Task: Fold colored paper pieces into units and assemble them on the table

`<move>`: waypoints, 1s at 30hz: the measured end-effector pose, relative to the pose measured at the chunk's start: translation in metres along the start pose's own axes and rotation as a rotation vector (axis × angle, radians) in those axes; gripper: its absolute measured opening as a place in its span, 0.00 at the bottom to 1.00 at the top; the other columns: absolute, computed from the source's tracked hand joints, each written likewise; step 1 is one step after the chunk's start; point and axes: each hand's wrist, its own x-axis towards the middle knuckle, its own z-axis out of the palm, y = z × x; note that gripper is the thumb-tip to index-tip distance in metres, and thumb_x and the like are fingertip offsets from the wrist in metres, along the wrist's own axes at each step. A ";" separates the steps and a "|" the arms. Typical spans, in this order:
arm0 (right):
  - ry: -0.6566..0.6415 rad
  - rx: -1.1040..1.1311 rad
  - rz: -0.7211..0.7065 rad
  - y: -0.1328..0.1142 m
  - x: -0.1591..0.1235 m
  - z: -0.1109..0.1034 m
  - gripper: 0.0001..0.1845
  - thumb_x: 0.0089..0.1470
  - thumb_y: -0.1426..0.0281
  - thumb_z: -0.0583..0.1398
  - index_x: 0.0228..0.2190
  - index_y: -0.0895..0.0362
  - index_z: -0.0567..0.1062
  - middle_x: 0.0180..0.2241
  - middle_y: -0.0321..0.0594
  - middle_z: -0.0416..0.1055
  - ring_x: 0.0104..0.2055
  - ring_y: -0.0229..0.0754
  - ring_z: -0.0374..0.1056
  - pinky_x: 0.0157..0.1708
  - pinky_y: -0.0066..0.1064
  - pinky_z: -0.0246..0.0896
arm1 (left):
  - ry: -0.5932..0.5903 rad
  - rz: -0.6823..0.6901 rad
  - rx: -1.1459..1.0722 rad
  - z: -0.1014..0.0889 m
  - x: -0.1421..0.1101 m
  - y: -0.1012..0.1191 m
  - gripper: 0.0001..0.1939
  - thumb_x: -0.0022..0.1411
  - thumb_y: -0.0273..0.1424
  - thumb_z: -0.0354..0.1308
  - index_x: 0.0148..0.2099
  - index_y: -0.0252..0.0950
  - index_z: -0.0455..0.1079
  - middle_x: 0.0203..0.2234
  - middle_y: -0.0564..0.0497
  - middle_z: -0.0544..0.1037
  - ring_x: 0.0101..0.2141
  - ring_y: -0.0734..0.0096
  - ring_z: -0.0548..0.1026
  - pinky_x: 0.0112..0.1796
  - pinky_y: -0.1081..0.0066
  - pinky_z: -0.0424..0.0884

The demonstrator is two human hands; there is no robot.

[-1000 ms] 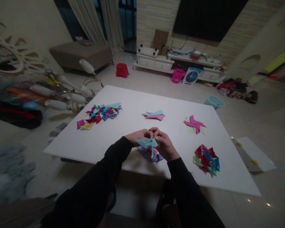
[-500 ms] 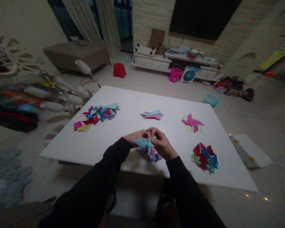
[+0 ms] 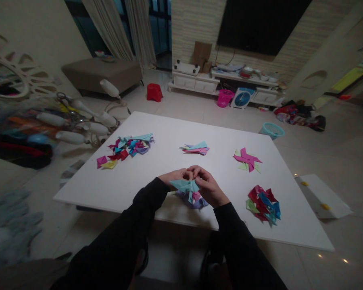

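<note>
Close to the table's near edge, my left hand (image 3: 177,176) and my right hand (image 3: 209,187) meet at the fingertips. Both are closed on a light teal folded paper piece (image 3: 184,185) with pointed ends. Part of that piece is hidden behind the fingers. Just below it on the white table (image 3: 157,163) lies a purple and pink origami piece (image 3: 199,201), partly covered by the teal paper. Beyond my hands is a small stack of folded paper strips (image 3: 196,148) in teal, pink and green.
Several colourful folded papers (image 3: 130,147) are heaped at the table's left. To the right lie a pink and green pinwheel shape (image 3: 247,159) and a red, blue and green paper ring (image 3: 263,204). Lamp arms (image 3: 92,128) stand by the left edge; a blue basket (image 3: 272,129) is beyond the right corner.
The whole view has shifted slightly. My fingers have moved a little on the teal paper, which both hands still hold. The other papers lie as before.
</note>
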 end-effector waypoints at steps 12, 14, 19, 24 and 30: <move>-0.076 -0.022 0.009 -0.003 -0.002 -0.001 0.14 0.44 0.66 0.71 0.31 0.53 0.73 0.48 0.40 0.66 0.51 0.48 0.65 0.47 0.36 0.62 | -0.012 0.046 0.042 -0.004 0.001 -0.002 0.24 0.41 0.38 0.76 0.19 0.32 0.63 0.23 0.53 0.69 0.26 0.75 0.70 0.31 0.72 0.69; -0.062 -0.028 0.012 -0.003 -0.002 -0.001 0.14 0.44 0.67 0.71 0.31 0.53 0.72 0.48 0.40 0.66 0.50 0.47 0.65 0.48 0.37 0.62 | -0.006 0.057 0.048 -0.004 0.003 -0.004 0.24 0.42 0.37 0.76 0.20 0.32 0.63 0.23 0.53 0.69 0.26 0.75 0.70 0.31 0.71 0.69; -0.072 0.006 0.020 -0.003 -0.004 -0.001 0.14 0.43 0.67 0.71 0.31 0.53 0.73 0.48 0.40 0.66 0.49 0.48 0.65 0.47 0.37 0.63 | -0.014 0.074 0.036 0.000 0.003 -0.005 0.24 0.40 0.39 0.77 0.20 0.31 0.64 0.26 0.52 0.71 0.28 0.73 0.72 0.32 0.71 0.69; -0.084 0.044 0.028 -0.005 -0.006 -0.002 0.14 0.42 0.66 0.70 0.31 0.53 0.74 0.49 0.41 0.66 0.50 0.50 0.65 0.48 0.38 0.62 | -0.025 0.019 0.079 0.001 0.001 0.000 0.22 0.39 0.38 0.77 0.23 0.30 0.69 0.29 0.49 0.74 0.30 0.72 0.73 0.34 0.71 0.70; -0.053 0.057 0.046 -0.007 -0.004 0.001 0.14 0.42 0.62 0.70 0.27 0.54 0.72 0.46 0.40 0.67 0.48 0.48 0.65 0.48 0.38 0.60 | -0.034 -0.004 0.035 0.008 0.000 0.006 0.22 0.38 0.38 0.78 0.22 0.31 0.68 0.24 0.52 0.72 0.27 0.75 0.71 0.31 0.73 0.68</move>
